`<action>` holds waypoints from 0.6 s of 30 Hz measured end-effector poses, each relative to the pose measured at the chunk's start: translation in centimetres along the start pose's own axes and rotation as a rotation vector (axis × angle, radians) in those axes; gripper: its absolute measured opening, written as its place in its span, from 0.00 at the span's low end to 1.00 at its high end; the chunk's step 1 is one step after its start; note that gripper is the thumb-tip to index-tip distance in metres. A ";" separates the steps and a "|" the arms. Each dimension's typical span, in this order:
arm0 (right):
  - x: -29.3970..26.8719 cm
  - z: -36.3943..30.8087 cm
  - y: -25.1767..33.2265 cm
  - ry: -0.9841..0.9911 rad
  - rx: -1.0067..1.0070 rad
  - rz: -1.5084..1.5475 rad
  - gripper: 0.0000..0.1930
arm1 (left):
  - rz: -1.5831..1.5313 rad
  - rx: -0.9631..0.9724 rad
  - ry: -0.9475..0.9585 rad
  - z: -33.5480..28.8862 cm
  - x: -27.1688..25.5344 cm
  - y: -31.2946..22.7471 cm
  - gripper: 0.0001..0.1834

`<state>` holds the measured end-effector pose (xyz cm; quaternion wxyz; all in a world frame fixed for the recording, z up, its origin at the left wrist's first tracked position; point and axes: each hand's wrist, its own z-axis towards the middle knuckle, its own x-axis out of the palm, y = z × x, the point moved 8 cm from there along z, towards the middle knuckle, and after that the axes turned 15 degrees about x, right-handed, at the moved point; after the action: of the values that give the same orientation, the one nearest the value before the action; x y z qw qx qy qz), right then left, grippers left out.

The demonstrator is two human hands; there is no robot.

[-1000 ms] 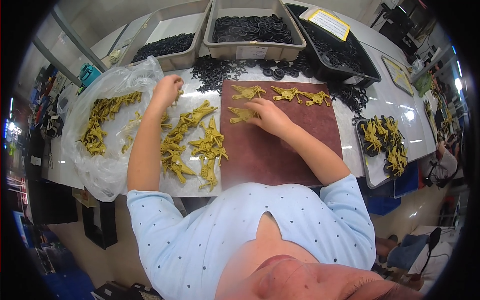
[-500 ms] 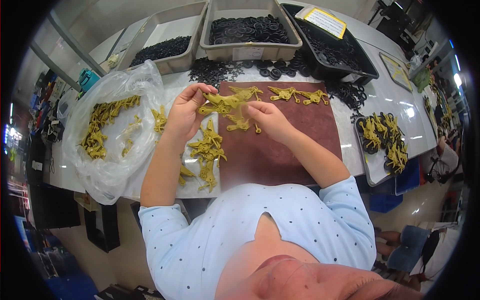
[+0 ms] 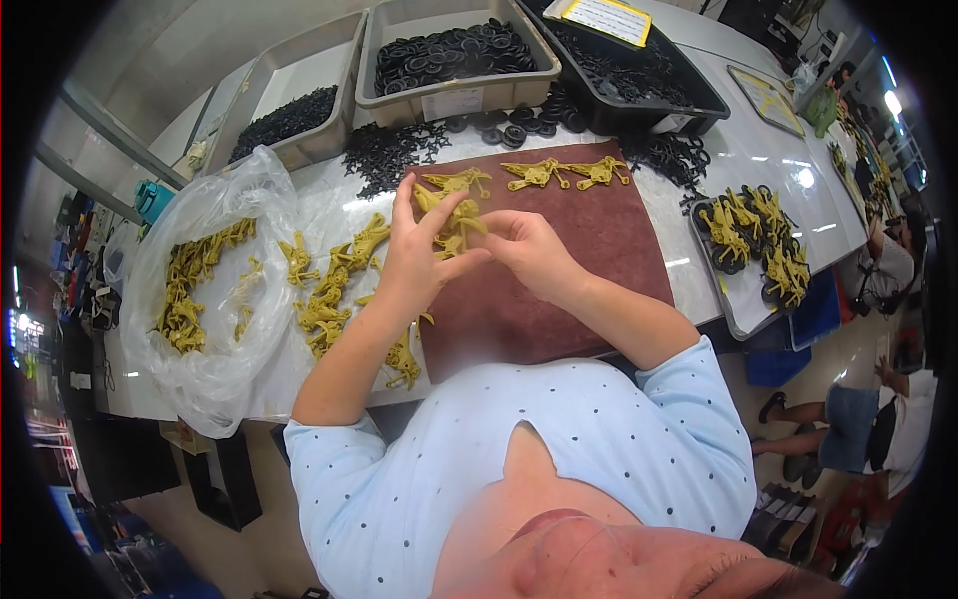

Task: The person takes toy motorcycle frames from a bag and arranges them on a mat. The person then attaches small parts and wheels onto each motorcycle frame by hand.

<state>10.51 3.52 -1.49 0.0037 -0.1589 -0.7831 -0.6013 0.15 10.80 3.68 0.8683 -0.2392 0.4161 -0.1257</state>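
"How's the grip on your feed?"
"I see the right hand [image 3: 539, 257] pinching a yellow part [image 3: 465, 213]; the left hand [image 3: 413, 255] has fingers spread around it, but I can't tell whether they clamp."
"Where's the part?"
"Between both hands, over the maroon mat [image 3: 559, 290]."

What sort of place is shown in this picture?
Probably a factory workshop: bins of loose black parts, a plastic bag of yellow parts, and a tray holding black and yellow pieces.
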 end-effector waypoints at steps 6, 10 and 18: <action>-0.1 -1.5 0.3 -0.032 -0.004 -0.102 0.10 | -0.114 0.010 0.003 -1.0 1.7 0.5 0.33; -0.3 -1.9 0.6 -0.084 0.002 -0.198 0.10 | -0.059 0.111 -0.068 -1.1 1.5 0.0 0.30; -14.2 -2.4 -1.0 -0.280 0.139 0.131 0.08 | 0.153 -0.166 -0.216 -4.0 -7.2 4.2 0.25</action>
<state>23.28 -2.39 -4.53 -0.0551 -0.2913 -0.8035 -0.5163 -7.39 16.19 4.07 0.8922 -0.2898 0.3465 0.0021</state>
